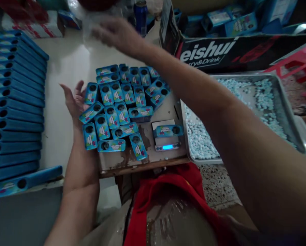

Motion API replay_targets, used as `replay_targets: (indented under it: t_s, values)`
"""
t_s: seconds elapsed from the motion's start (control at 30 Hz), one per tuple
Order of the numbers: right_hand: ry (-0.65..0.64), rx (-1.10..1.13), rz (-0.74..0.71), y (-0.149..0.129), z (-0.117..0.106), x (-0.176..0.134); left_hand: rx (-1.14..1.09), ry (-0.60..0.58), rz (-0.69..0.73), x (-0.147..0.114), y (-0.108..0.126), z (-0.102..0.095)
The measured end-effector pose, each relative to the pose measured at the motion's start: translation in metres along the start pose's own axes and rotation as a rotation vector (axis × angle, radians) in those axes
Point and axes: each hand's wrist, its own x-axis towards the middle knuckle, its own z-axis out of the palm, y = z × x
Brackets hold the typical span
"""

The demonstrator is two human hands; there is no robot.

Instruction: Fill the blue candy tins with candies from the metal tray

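Observation:
Many small blue candy boxes point(116, 91) with round dark openings lie grouped on the table in front of me. My left hand point(76, 100) is at the left edge of this group, thumb and fingers spread, beside the outermost boxes. My right hand point(112, 32) is stretched across to the far side of the table, smeared by motion. It overlaps a clear plastic item point(87, 29), and I cannot tell whether it grips it. One blue box point(168, 130) lies on a small digital scale point(167, 143) with a lit blue display.
A long row of blue boxes point(17, 112) stands at the left. On the right is a metal tray point(287, 102) of small pale blue candies point(201, 136). Behind it, a black carton point(245, 51) holds more blue boxes. A blue can point(140, 17) stands at the back.

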Motion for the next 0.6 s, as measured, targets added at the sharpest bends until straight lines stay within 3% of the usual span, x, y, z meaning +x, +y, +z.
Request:
replay_targets:
  t_s: [0.03,0.1,0.17,0.23,0.37,0.47,0.6]
  values:
    - [-0.073,-0.194,-0.090,-0.013,-0.011,-0.021,0.028,0.035,-0.017,-0.002,0.003,-0.003]
    - [-0.060,-0.654,-0.293,-0.031,-0.043,-0.078,0.127,0.109,-0.067,-0.010,0.008,-0.009]
    - [-0.015,-0.950,-0.312,-0.031,-0.084,-0.148,0.238,0.183,-0.106,-0.023,0.014,-0.014]
    - [-0.013,-1.103,-0.214,-0.008,-0.127,-0.222,0.351,0.275,-0.093,-0.038,0.019,-0.019]
    - [-0.016,-1.225,-0.019,0.069,-0.199,-0.342,0.515,0.349,0.041,-0.075,0.023,-0.030]
    - [-0.160,-1.274,0.057,0.112,-0.226,-0.394,0.559,0.374,0.207,-0.118,0.014,-0.037]
    - [-0.231,-1.336,0.032,0.128,-0.228,-0.406,0.743,0.424,0.506,-0.196,-0.015,-0.043]
